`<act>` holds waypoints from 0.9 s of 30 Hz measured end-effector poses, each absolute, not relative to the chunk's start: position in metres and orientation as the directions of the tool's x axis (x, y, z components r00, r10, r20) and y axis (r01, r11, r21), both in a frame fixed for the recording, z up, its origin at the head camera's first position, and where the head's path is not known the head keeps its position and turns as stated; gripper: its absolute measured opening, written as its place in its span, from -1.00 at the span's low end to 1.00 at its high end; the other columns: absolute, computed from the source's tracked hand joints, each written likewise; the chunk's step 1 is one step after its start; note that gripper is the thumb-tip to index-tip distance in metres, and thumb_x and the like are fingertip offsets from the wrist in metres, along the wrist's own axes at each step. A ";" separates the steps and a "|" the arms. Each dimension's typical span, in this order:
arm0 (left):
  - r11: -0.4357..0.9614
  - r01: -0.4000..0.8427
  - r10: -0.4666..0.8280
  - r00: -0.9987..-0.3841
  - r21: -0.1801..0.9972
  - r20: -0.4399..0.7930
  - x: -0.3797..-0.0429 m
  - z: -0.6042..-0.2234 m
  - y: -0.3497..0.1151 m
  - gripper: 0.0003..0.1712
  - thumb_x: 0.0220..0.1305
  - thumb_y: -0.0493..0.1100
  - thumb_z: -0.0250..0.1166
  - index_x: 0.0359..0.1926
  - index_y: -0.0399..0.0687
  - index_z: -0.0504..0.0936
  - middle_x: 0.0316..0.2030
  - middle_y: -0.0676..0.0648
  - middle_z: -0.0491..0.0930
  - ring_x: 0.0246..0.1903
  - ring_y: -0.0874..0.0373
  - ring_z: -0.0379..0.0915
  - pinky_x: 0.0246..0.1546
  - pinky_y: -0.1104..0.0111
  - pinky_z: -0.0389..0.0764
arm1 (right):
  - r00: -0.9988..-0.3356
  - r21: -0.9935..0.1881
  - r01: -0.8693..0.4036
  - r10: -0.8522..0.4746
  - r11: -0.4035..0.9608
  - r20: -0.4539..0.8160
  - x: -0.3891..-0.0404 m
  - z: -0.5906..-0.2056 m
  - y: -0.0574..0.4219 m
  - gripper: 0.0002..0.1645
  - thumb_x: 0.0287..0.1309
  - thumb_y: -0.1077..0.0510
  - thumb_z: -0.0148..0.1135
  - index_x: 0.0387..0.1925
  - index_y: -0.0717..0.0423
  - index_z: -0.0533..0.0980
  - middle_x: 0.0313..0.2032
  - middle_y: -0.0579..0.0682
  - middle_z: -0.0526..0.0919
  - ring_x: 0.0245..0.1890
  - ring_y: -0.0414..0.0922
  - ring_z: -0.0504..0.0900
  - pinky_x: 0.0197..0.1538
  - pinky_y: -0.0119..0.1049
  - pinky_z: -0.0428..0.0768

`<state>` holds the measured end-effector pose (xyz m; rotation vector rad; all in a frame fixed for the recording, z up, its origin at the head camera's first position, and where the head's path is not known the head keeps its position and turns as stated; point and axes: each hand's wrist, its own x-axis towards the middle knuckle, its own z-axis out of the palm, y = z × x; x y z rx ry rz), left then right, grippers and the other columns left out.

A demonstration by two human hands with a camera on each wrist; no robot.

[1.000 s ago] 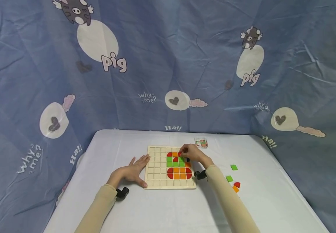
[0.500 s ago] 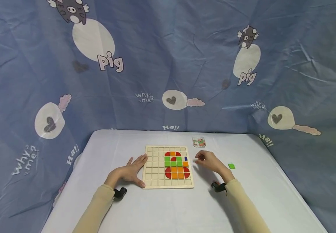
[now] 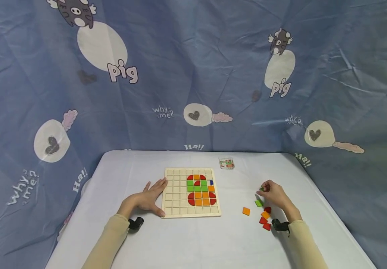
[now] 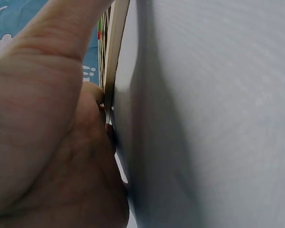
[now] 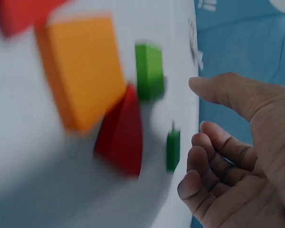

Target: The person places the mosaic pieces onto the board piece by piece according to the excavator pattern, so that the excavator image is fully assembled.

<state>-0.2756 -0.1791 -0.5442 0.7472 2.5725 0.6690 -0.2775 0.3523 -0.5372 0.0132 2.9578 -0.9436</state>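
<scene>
A square wooden grid board (image 3: 176, 194) lies on the white table, with red, orange, green and blue tiles set in its right part. My left hand (image 3: 147, 198) rests along the board's left edge, fingers spread and thumb at the near corner; the left wrist view shows the board's edge (image 4: 115, 52) close beside it. Over at the right, my right hand (image 3: 275, 194) is at a green square tile (image 5: 173, 149), its thumb and fingers apart. Near it lie another green tile (image 3: 258, 203), an orange tile (image 5: 88, 71) and a red quarter-round tile (image 5: 121, 135).
A small pattern card (image 3: 226, 163) lies behind the board's right corner. One orange tile (image 3: 246, 211) sits apart from the pile, towards the board. Further red tiles (image 3: 263, 220) are by the right wrist. A blue printed cloth (image 3: 166, 74) hangs behind the table.
My right hand has left the board and moved right to the loose tiles. A blue piece shows on the board where that hand was. The left hand stays at the board's edge.
</scene>
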 end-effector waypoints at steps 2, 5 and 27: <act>0.741 0.400 0.581 -0.784 0.539 -0.218 -0.275 -0.545 -0.180 0.55 -0.26 0.34 0.53 0.51 -0.25 -0.22 0.53 -0.21 -0.35 0.52 -0.14 -0.46 0.42 -0.21 -0.47 | -0.998 -0.573 0.044 0.016 0.818 -0.054 -0.277 -0.539 0.359 -0.50 0.05 0.00 0.41 -0.16 0.26 0.42 -0.34 0.04 0.49 -0.34 -0.10 0.44 -0.35 -0.35 0.43; 0.737 0.403 0.587 -0.780 0.542 -0.218 -0.274 -0.547 -0.181 0.55 -0.25 0.34 0.53 0.51 -0.25 -0.23 0.53 -0.21 -0.36 0.52 -0.15 -0.46 0.42 -0.21 -0.48 | -0.996 -0.563 0.082 0.048 0.822 -0.076 -0.278 -0.543 0.366 -0.47 0.04 -0.01 0.42 -0.15 0.27 0.41 -0.34 0.06 0.48 -0.33 -0.08 0.43 -0.37 -0.36 0.42; 0.736 0.393 0.581 -0.785 0.551 -0.215 -0.274 -0.542 -0.180 0.55 -0.26 0.31 0.55 0.51 -0.23 -0.23 0.53 -0.20 -0.35 0.52 -0.14 -0.46 0.42 -0.20 -0.48 | -0.994 -0.548 0.104 0.072 0.830 -0.079 -0.277 -0.542 0.368 -0.62 0.05 0.10 0.39 -0.20 0.28 0.50 -0.33 0.07 0.58 -0.32 -0.07 0.49 -0.24 -0.26 0.51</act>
